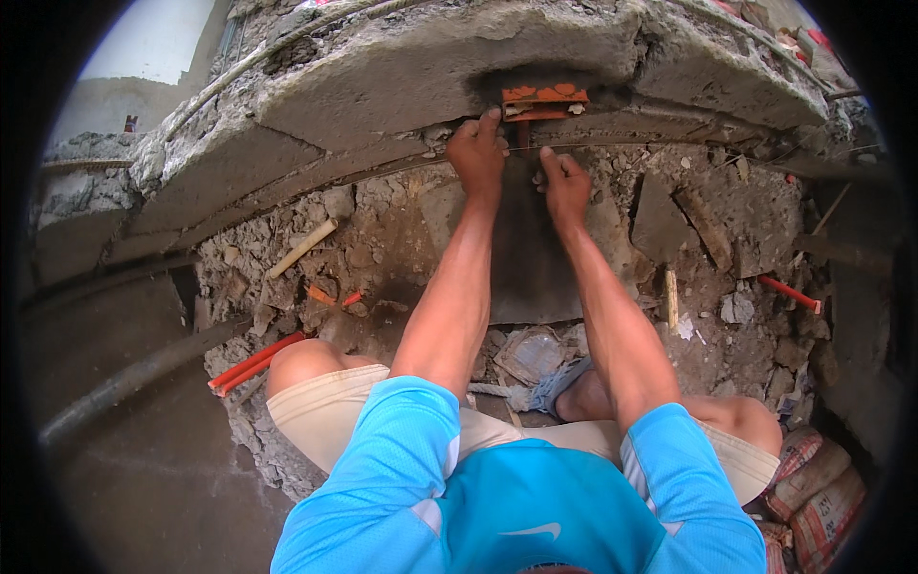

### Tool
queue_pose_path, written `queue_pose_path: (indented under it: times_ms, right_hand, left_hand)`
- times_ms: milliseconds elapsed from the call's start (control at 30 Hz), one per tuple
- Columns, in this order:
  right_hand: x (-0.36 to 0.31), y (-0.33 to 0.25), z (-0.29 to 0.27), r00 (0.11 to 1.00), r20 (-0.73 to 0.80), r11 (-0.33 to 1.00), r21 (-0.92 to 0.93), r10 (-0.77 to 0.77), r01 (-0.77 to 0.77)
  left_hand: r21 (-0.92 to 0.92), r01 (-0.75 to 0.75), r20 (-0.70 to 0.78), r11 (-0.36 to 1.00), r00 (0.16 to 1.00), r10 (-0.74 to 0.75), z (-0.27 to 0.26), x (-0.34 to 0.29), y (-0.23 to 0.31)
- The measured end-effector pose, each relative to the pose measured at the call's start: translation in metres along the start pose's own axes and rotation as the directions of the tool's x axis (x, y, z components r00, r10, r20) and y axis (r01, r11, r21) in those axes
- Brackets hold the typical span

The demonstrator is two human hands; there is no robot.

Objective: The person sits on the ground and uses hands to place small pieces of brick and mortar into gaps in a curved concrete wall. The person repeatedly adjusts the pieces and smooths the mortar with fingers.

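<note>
Both my arms reach forward to the base of a rough concrete face. My left hand (478, 158) is closed in a pinch just below the left end of an orange hollow block (547, 99), set in a dark recess. To its right, my right hand (566, 189) is also closed, its thumb and index finger together beneath the block. A thin pale line (517, 149) spans the gap between my fingers; whether either hand grips it I cannot tell. Behind the line, a narrow orange-brown upright piece (523, 134) drops from the block.
Broken rubble covers the ground around my bent knees. Red pipes (256, 364) lie at the left, and a red rod (790, 294) at the right. A wooden stick (302, 248), a flat slab (662, 218), a grey pole (143, 383) and stacked sacks (813, 493) are nearby.
</note>
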State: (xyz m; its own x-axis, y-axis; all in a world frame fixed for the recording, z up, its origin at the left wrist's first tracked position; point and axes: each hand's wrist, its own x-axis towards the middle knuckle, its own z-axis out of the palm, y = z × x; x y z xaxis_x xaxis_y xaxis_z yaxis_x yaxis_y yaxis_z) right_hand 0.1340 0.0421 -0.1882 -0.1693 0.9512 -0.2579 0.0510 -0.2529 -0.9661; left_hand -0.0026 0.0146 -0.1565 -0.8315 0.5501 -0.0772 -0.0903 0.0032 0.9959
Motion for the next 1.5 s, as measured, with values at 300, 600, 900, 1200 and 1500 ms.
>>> queue_pose_path:
  times_ms: [300,600,900,1200,1500]
  right_hand:
    - [-0.009,0.040,-0.026,0.996,0.081,0.966,-0.249,-0.046,0.065]
    - [-0.015,0.058,-0.037,0.996,0.025,0.942,-0.326,0.091,-0.078]
    - [-0.011,0.078,-0.055,1.000,-0.002,0.989,-0.149,-0.017,0.017]
    - [-0.019,0.066,-0.038,0.958,0.127,0.755,-0.593,-0.256,0.280]
    - [0.056,0.055,-0.116,0.940,-0.259,0.747,-0.665,-0.222,-0.007]
  left_hand:
    - [-0.044,0.030,0.057,0.999,0.998,-0.028,0.001,0.006,0.003]
    - [0.044,0.018,-0.068,0.999,0.998,-0.015,0.009,0.000,0.017]
    - [-0.074,0.043,0.014,0.996,0.999,-0.042,0.015,-0.002,0.026]
    - [0.137,0.105,-0.030,0.985,0.994,-0.102,-0.002,0.001,0.045]
    - [0.798,-0.208,0.484,0.565,0.780,-0.397,-0.094,-0.066,0.150]
